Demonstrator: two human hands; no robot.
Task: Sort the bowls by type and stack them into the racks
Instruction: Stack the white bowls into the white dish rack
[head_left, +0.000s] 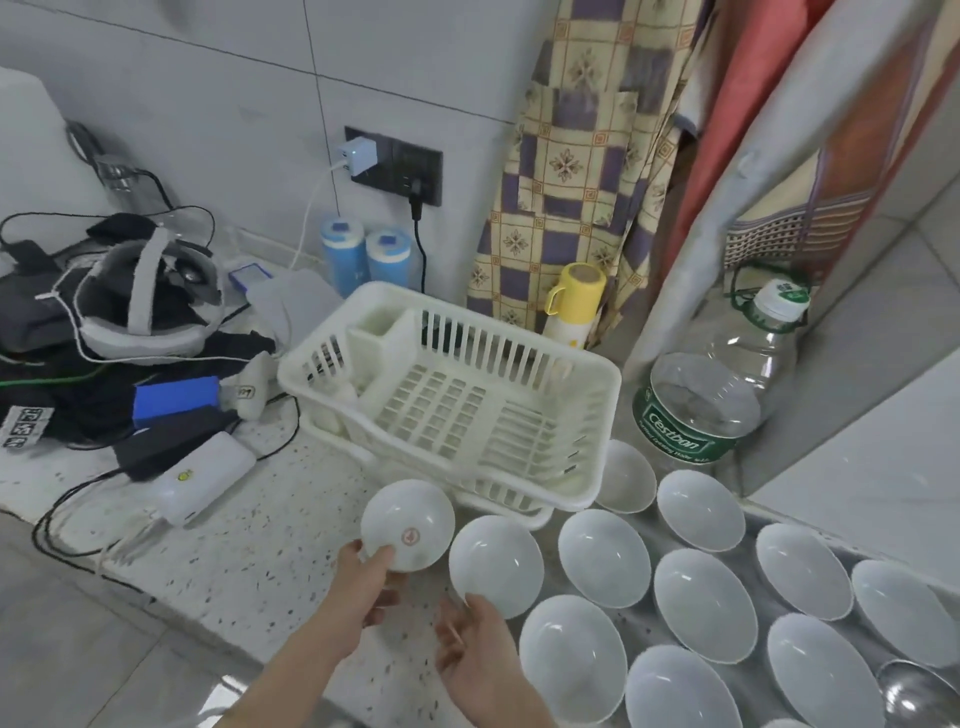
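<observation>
So nearest the front edge of the desk (249, 545) both hands are busy: the left hand (363, 587) pinches a white bowl (408, 525) by its rim, thumb on the outside, tipped so its base with a small red mark faces up, probably so it can drop straight into the rack. The right hand (475, 654) has fingertips curled on the near rim of the next bowl (496, 558), which sits upright on the desk, so I'd say it's grabbing that one for the same stack. Off to the right the rest of the white bowls (701, 603) sit open side up in loose rows, touching or nearly so, with a metal ladle (914, 696) at the right edge. Just behind the held bowl is the white dish rack (587, 384), nothing stacked in it yet. Behind that, a water jug (701, 405), a yellow flask (574, 301), and a pile of cables and gear (145, 332) toward the back left corner.
</observation>
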